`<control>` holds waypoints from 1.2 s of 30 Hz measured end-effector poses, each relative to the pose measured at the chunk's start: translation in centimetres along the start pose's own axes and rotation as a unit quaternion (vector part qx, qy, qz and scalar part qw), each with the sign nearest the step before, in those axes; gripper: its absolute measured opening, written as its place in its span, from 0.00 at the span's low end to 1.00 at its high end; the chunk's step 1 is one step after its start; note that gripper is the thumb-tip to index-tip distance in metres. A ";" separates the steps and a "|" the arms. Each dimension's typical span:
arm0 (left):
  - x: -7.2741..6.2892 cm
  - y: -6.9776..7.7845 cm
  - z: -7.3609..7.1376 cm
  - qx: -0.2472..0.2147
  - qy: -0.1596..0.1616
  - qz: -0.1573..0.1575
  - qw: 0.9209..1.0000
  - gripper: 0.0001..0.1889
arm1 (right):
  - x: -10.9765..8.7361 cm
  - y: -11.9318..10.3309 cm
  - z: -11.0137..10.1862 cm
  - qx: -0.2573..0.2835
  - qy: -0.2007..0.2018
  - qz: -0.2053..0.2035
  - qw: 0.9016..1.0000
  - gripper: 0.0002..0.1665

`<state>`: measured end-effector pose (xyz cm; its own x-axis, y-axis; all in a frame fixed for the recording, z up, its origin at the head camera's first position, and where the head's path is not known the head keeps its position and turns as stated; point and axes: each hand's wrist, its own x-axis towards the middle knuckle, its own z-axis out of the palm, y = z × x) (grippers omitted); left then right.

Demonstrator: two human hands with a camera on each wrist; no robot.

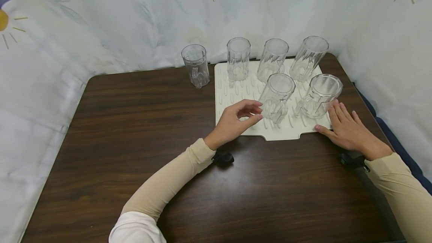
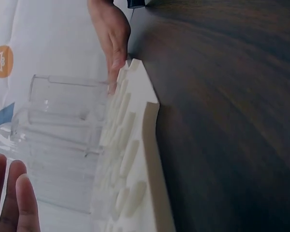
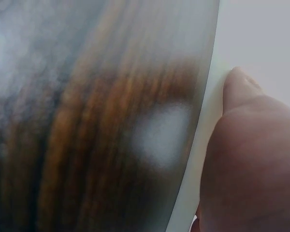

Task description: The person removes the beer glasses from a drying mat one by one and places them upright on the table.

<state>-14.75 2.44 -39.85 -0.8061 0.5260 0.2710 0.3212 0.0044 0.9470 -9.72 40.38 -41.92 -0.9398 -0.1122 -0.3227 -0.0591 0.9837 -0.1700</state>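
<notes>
And there's the left hand point(image 1: 234, 121) over the white board's point(image 1: 281, 135) front left, thumb and fingers parted in a loose curve, just beside the front-left mug point(image 1: 276, 95); contact, can't tell! At the board's front-right corner, the right hand point(image 1: 352, 132) has its fingers straight, near the front-right mug point(image 1: 320, 98). Three back mugs point(image 1: 272, 61) line the board's far side; a lone mug point(image 1: 196, 66) stands left of it on the table point(image 1: 152, 123).

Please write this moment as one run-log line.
left grip: beside near-left glass mug | right grip: at near-right corner of white board | five mugs on board | lone mug on table
</notes>
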 end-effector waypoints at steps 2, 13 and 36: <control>0.0 -0.3 0.4 -0.001 -0.007 -0.008 1.000 0.18 | 0.0 0.0 0.0 -0.001 0.001 -0.001 1.000 0.62; 0.4 -0.7 2.3 0.000 -0.029 -0.034 0.999 0.21 | 0.0 0.1 0.0 0.004 0.001 -0.004 1.000 0.61; 1.2 -1.1 5.3 -0.008 -0.050 -0.051 0.997 0.23 | 0.2 0.2 0.0 0.000 -0.006 -0.011 1.000 0.63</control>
<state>-13.45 7.53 -41.49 -0.7803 0.6058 0.1555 0.2321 0.0496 0.9714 -9.87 40.59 -42.00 -0.9344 -0.1345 -0.3298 -0.0790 0.9812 -0.1761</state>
